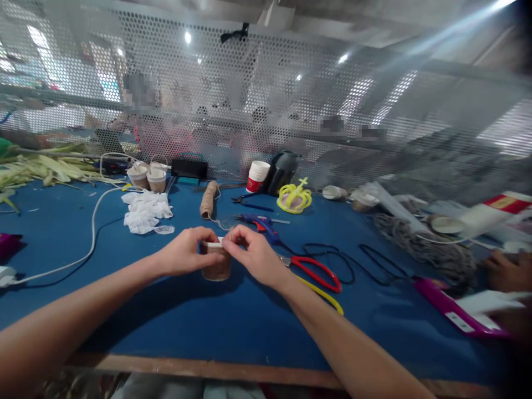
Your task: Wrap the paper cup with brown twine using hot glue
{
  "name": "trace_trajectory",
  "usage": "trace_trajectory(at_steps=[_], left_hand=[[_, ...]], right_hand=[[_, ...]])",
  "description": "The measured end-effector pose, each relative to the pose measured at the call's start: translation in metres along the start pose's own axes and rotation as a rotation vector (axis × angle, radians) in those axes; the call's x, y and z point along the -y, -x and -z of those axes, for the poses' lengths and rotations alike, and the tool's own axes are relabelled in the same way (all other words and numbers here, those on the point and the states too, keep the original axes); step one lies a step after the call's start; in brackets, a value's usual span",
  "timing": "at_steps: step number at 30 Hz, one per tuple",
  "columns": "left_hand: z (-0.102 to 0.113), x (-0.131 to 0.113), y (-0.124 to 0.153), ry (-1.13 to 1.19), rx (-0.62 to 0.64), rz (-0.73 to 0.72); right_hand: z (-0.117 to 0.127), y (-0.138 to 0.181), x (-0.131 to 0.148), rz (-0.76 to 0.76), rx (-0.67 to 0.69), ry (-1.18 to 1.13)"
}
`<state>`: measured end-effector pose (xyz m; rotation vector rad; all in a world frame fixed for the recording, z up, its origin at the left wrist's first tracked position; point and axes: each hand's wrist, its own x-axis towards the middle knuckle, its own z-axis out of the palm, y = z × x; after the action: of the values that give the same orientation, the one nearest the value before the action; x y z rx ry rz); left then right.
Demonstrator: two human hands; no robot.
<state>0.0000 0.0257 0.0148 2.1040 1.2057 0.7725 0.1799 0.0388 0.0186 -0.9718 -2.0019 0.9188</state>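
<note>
Cup (216, 270), partly hidden: left hand (185, 253) clasps it, right hand (258, 256) pinches its rim (213, 243). Scissors (298, 261), partly behind right forearm (328, 327); glue gun (268, 228) beyond.

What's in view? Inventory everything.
Cup: 1, brown, centre
Twine: 1, tan, centre
Glue gun: 1, blue, centre
Pliers: 1, dark, centre
Scissors: 1, red and yellow, right
Crown: 1, yellow, rear
Paper cups: stack, white, rear
Jug: 1, dark, rear
Box: 1, black, rear
Handled cups: 2, brown, left
Bundle: 1, white, left
Leaves: uncounted, yellowish, left
Blocks: 2, purple, sides
Cord: bundle, grey, right
Cables: uncounted, black and white, spread
Clutter: blurred, pale, right
Screen: 1, grey, rear
Table: 1, blue, below
Another's hand: 1, bare, right
Left grip: 1, bare, centre
Right grip: 1, bare, centre
</note>
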Motion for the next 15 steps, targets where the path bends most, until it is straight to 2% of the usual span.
trace_trajectory(at_steps=[3,7,15], left_hand=[[-0.01,0.001,0.002,0.195,0.02,0.07],[-0.013,0.001,0.006,0.326,-0.004,0.154],[-0.016,0.004,0.01,0.43,-0.028,0.184]], right_hand=[[-0.002,0.003,-0.002,0.015,-0.018,-0.05],[-0.006,0.007,-0.005,0.011,-0.042,-0.144],[-0.01,0.011,-0.004,-0.059,-0.062,-0.191]])
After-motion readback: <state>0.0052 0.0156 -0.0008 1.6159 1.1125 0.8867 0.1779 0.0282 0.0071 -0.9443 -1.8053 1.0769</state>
